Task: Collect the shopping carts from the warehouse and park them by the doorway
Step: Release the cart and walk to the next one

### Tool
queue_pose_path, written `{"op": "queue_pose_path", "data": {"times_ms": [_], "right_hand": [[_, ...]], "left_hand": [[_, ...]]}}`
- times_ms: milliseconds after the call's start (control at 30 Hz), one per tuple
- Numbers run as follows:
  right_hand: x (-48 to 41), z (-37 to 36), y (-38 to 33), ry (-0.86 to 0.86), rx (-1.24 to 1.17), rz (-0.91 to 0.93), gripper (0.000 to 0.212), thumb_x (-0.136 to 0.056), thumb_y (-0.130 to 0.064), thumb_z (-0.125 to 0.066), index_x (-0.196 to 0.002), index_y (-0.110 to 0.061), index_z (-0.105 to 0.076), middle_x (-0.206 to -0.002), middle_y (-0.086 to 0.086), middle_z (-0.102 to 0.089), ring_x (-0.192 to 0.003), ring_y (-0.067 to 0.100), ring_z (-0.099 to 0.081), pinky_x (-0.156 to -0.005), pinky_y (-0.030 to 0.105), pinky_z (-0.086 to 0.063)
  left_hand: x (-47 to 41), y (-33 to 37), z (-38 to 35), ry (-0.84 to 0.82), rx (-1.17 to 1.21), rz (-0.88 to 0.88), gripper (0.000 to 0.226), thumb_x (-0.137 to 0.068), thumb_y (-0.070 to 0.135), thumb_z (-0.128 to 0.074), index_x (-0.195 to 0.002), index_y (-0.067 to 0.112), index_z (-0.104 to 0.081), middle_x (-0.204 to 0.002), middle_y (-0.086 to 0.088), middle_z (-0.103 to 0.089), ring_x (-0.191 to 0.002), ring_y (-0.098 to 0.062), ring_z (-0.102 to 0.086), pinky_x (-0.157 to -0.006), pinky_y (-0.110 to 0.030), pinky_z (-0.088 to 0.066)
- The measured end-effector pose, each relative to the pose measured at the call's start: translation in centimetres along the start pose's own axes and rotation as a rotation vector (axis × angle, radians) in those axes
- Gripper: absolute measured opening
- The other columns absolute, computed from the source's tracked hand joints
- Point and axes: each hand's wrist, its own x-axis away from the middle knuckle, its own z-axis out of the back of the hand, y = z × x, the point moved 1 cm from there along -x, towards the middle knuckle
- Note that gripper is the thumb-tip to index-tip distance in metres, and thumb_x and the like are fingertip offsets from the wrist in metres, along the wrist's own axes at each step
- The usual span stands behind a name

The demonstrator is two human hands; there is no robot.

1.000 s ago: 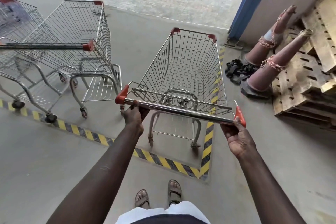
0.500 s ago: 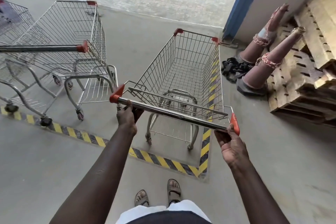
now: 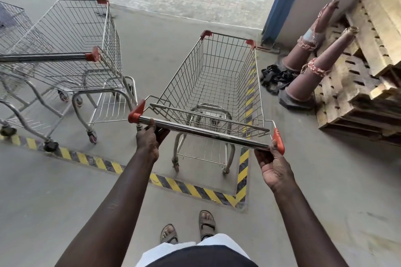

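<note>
Head view, looking down on the doorway bay.

Item: wire shopping cart (image 3: 219,84), empty, steel mesh basket with red plastic corner caps. It stands inside the corner of the yellow-and-black floor tape (image 3: 243,171), nose toward the open doorway. By the look of it: stiff frame, light while empty, rolls on castors and will likely swing at the nose if pushed unevenly. Best hold is the chrome handle bar (image 3: 204,133), smooth metal, probably slick in a damp palm; the red end caps give a stop.

Hands: left hand (image 3: 148,141) has its fingers curled over the bar near the left cap. Right hand (image 3: 274,163) sits at the right cap with fingers wrapped under the bar, thumb up against the red piece. Both clamped on the handle.

Neighbours: second cart (image 3: 71,50) parked just beside on the left, basket well clear but its rear leg close to the held cart's left cap. A third cart (image 3: 10,26) is partly seen at the far left edge.

Obstructions, right side: two traffic cones (image 3: 308,80) leaning against stacked wooden pallets (image 3: 355,93), a heap of black straps (image 3: 275,76) on the floor near the cart's front right corner, and the blue door frame (image 3: 276,2) ahead. Straps could foul a castor if the nose drifts right.
</note>
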Motion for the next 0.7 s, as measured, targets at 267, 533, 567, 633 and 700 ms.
{"op": "queue_pose_path", "data": {"times_ms": [267, 533, 567, 633, 700], "right_hand": [[0.1, 0.0, -0.3, -0.026, 0.023, 0.016, 0.009, -0.095, -0.007, -0.056, -0.093, -0.011, -0.063, -0.072, 0.008, -0.074, -0.065, 0.021, -0.073, -0.07, 0.037, -0.061], [0.0, -0.4, -1.5, -0.022, 0.063, 0.046, 0.003, -0.092, -0.008, -0.06, -0.091, -0.01, -0.062, -0.078, 0.009, -0.072, -0.065, 0.022, -0.072, -0.066, 0.037, -0.061], [0.0, -0.5, -1.7, -0.024, 0.063, 0.047, 0.001, -0.092, -0.01, -0.061, -0.091, -0.009, -0.061, -0.078, 0.01, -0.072, -0.065, 0.022, -0.072, -0.065, 0.037, -0.061], [0.1, -0.8, -1.9, -0.038, 0.073, 0.049, 0.006, -0.092, -0.013, -0.062, -0.095, -0.009, -0.063, -0.083, 0.01, -0.071, -0.067, 0.021, -0.073, -0.071, 0.037, -0.061], [0.1, -1.1, -1.8, -0.04, 0.071, 0.053, 0.011, -0.092, -0.015, -0.062, -0.101, -0.009, -0.063, -0.089, 0.01, -0.07, -0.069, 0.02, -0.073, -0.077, 0.039, -0.059]], "left_hand": [[0.1, -0.2, -0.1, -0.029, 0.004, 0.006, 0.043, -0.101, 0.015, -0.052, -0.137, -0.008, -0.044, -0.099, -0.019, -0.068, -0.087, -0.027, -0.071, -0.066, -0.035, -0.062], [0.4, -1.0, 0.2, -0.007, 0.065, -0.02, 0.052, -0.096, 0.012, -0.059, -0.142, -0.001, -0.039, -0.109, -0.023, -0.069, -0.085, -0.029, -0.074, -0.063, -0.036, -0.06], [0.5, -1.1, 0.3, -0.007, 0.062, -0.02, 0.052, -0.096, 0.011, -0.059, -0.142, 0.0, -0.04, -0.116, -0.025, -0.066, -0.087, -0.03, -0.074, -0.063, -0.036, -0.06], [0.6, -0.9, 0.4, -0.011, 0.054, -0.016, 0.052, -0.096, 0.01, -0.057, -0.144, 0.001, -0.039, -0.124, -0.027, -0.063, -0.089, -0.03, -0.073, -0.064, -0.036, -0.06], [0.5, -0.7, 0.3, -0.026, 0.04, -0.004, 0.053, -0.097, 0.01, -0.056, -0.145, 0.001, -0.037, -0.12, -0.024, -0.065, -0.09, -0.03, -0.073, -0.065, -0.036, -0.061]]}}
